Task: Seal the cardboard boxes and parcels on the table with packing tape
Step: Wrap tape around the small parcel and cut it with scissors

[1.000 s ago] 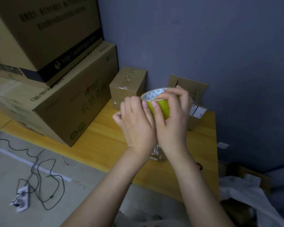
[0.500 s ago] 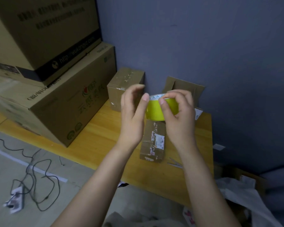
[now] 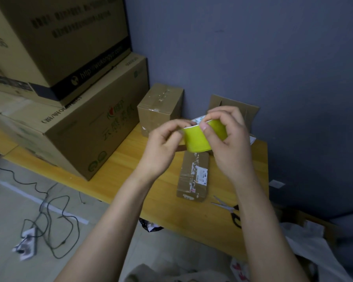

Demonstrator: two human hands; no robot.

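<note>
Tape roll (image 3: 200,139) — probably light, stiff, sticky-ended; right hand (image 3: 230,147) curled round its rim, left hand (image 3: 163,147) pinching its near edge.

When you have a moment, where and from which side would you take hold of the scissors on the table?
Take the scissors by the black handle loops, from above at the near edge of the table. They lie flat, blades pointing left toward the parcel, handles toward the person, partly hidden by the right forearm.
</note>
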